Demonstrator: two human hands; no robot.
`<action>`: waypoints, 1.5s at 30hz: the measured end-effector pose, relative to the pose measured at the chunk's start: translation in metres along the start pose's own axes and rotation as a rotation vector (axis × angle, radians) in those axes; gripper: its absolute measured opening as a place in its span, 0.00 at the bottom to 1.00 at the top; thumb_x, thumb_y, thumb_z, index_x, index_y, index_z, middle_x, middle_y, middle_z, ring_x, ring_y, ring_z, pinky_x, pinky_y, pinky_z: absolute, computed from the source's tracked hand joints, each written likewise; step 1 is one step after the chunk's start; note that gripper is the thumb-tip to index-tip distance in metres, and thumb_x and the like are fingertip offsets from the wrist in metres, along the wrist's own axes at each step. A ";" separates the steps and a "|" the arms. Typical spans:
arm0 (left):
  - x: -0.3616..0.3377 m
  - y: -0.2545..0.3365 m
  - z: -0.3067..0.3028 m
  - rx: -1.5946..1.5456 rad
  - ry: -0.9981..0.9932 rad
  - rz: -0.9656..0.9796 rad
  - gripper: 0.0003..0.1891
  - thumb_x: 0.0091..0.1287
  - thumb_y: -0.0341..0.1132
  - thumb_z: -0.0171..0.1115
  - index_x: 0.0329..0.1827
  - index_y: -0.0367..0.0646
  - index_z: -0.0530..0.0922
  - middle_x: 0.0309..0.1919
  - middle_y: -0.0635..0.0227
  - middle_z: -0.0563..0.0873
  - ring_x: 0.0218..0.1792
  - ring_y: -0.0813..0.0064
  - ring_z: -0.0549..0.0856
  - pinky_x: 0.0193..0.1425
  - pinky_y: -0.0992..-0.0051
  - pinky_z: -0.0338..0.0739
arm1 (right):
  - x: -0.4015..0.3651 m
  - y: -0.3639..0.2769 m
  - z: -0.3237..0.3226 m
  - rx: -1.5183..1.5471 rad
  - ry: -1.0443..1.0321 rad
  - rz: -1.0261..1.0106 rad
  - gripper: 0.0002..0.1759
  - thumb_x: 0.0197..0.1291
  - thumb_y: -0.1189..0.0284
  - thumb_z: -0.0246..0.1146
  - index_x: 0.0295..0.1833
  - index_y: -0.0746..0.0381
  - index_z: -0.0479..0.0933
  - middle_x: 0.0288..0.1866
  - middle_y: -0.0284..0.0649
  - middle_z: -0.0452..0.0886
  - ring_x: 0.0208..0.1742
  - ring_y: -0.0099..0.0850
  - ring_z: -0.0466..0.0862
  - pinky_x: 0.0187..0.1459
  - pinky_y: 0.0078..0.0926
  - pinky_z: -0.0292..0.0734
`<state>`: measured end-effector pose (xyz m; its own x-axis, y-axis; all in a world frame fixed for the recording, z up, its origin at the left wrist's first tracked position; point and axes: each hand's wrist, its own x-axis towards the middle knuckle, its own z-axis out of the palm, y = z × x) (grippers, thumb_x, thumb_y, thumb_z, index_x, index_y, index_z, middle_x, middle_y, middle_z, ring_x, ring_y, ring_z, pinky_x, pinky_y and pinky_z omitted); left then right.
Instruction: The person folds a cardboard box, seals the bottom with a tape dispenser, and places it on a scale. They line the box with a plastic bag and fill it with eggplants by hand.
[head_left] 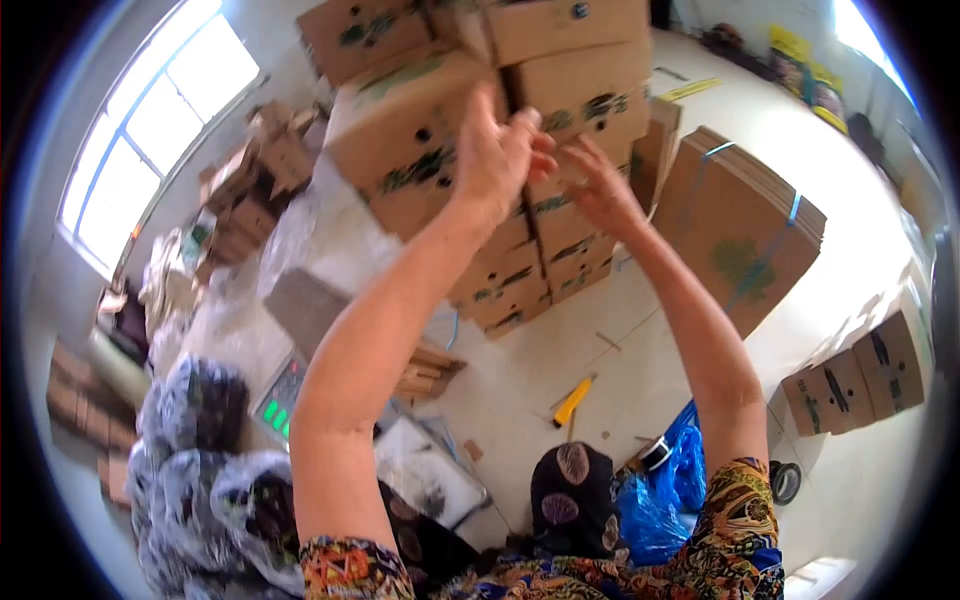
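Patterned sleeve; left hand, right hand raised, fingers spread; cartons on pale floor

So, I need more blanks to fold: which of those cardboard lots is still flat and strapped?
The bundle of flat cardboard right of the right hand, bound by blue straps; the other boxes are folded up into shape.

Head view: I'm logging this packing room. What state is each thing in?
Left hand: raised, fingers curled.
Right hand: raised, fingers spread.
Stacked cartons: closed.
Flat carton bundle: strapped with blue bands.
Scale display: lit green.
Yellow cutter: lying on floor.
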<state>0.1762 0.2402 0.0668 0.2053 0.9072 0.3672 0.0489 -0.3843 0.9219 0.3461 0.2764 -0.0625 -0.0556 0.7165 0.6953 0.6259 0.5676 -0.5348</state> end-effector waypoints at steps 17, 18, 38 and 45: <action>-0.436 -0.130 -0.179 -0.115 -0.210 -0.888 0.21 0.74 0.40 0.56 0.66 0.39 0.72 0.42 0.60 0.86 0.36 0.76 0.86 0.41 0.75 0.83 | -0.087 -0.165 0.223 0.382 -0.816 0.393 0.27 0.67 0.53 0.58 0.54 0.67 0.79 0.43 0.45 0.85 0.46 0.31 0.82 0.53 0.27 0.73; -0.445 -0.128 -0.184 -0.136 -0.210 -0.880 0.21 0.74 0.40 0.56 0.66 0.39 0.72 0.42 0.61 0.86 0.37 0.76 0.86 0.42 0.75 0.83 | -0.088 -0.170 0.244 0.415 -0.808 0.445 0.28 0.68 0.52 0.58 0.55 0.68 0.79 0.44 0.44 0.84 0.48 0.31 0.81 0.55 0.27 0.72; -0.486 -0.026 -0.233 -0.568 -0.102 -0.779 0.18 0.73 0.35 0.55 0.62 0.36 0.73 0.37 0.59 0.86 0.36 0.72 0.86 0.42 0.72 0.79 | -0.059 -0.110 0.363 -0.051 -0.576 -0.201 0.21 0.68 0.63 0.50 0.58 0.61 0.79 0.48 0.55 0.83 0.49 0.53 0.81 0.49 0.43 0.76; -0.513 -0.018 -0.212 -0.457 0.084 -0.349 0.14 0.68 0.32 0.59 0.53 0.33 0.75 0.26 0.58 0.82 0.28 0.65 0.82 0.34 0.67 0.73 | -0.049 -0.150 0.298 -0.226 -0.839 -0.419 0.21 0.67 0.60 0.53 0.51 0.66 0.80 0.42 0.52 0.84 0.43 0.47 0.83 0.44 0.40 0.77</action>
<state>-0.1372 -0.1819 -0.1120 0.1734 0.9846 0.0237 -0.3313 0.0356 0.9429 0.0231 0.2766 -0.1592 -0.7917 0.5796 0.1928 0.5587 0.8147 -0.1552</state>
